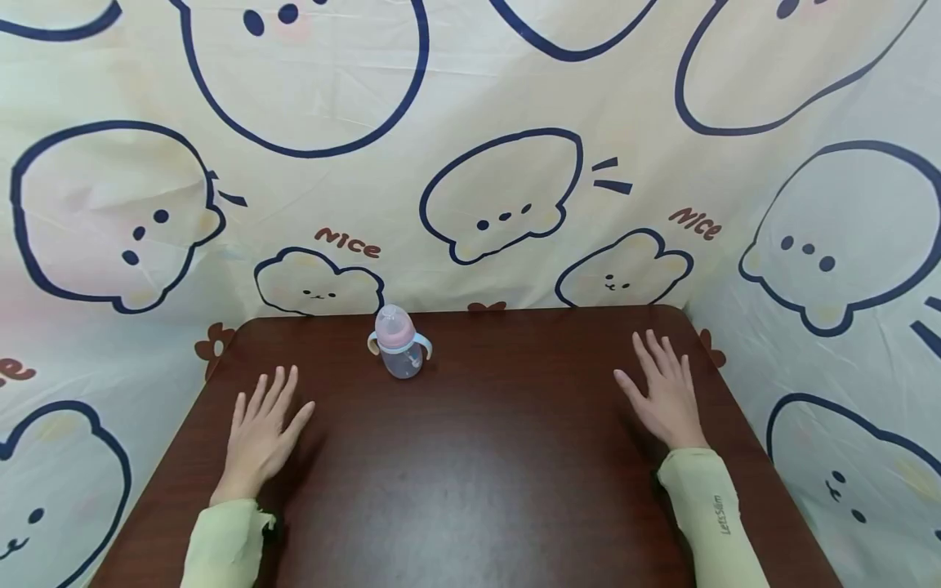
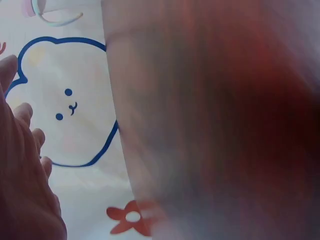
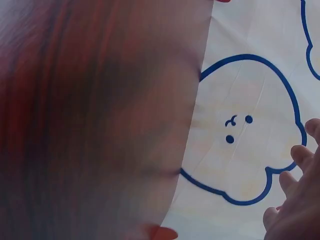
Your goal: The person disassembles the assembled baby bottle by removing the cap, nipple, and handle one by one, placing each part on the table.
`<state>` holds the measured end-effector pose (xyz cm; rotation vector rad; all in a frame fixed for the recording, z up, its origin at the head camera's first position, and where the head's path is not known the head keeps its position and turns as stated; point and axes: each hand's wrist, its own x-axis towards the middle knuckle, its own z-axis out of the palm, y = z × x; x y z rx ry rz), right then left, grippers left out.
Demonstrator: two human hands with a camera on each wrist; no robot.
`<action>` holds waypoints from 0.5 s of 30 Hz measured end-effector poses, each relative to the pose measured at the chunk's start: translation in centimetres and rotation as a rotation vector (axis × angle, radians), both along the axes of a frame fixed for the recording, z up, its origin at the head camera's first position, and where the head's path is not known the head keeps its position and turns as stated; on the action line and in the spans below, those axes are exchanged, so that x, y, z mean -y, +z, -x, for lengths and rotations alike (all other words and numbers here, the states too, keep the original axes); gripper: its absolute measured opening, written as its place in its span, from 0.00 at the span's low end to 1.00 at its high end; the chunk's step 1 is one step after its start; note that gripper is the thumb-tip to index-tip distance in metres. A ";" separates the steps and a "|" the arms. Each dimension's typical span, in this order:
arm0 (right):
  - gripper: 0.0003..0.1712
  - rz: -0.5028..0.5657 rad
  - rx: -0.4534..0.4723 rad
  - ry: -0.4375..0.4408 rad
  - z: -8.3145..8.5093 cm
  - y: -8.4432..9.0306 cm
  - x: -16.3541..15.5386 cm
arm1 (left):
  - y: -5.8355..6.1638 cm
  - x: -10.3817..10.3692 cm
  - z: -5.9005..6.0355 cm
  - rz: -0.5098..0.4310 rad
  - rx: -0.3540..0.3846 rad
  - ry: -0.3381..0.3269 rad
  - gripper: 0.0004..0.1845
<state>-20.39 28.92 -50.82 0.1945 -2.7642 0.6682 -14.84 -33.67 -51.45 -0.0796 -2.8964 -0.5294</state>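
Baby bottle (image 1: 400,347) stands upright between left hand (image 1: 260,437) and right hand (image 1: 665,396), fingers (image 1: 283,392) spread flat on table (image 1: 478,457).

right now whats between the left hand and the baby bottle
Only bare table top lies between the left hand and the baby bottle, as the head view shows.

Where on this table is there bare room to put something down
The widest bare patch of the table lies between the left hand and right hand, in front of the baby bottle. The back edge right of the bottle is bare too. Only the bottle's spot is taken.
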 end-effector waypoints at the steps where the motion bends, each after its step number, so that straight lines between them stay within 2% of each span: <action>1: 0.45 0.004 -0.001 0.007 0.2 0.0 0.2 | 0.1 -0.1 0.4 -0.005 0.006 -0.002 0.43; 4: 0.45 0.009 0.003 0.028 0.9 0.4 1.2 | 0.3 -0.7 2.0 -0.031 0.045 -0.017 0.48; 9: 0.46 0.003 0.026 0.063 2.3 1.2 3.8 | 0.4 -1.9 5.4 -0.109 0.133 -0.052 0.56; 15: 0.47 -0.004 0.062 0.132 4.3 2.0 8.1 | -0.5 -4.3 9.2 -0.314 0.249 -0.078 0.60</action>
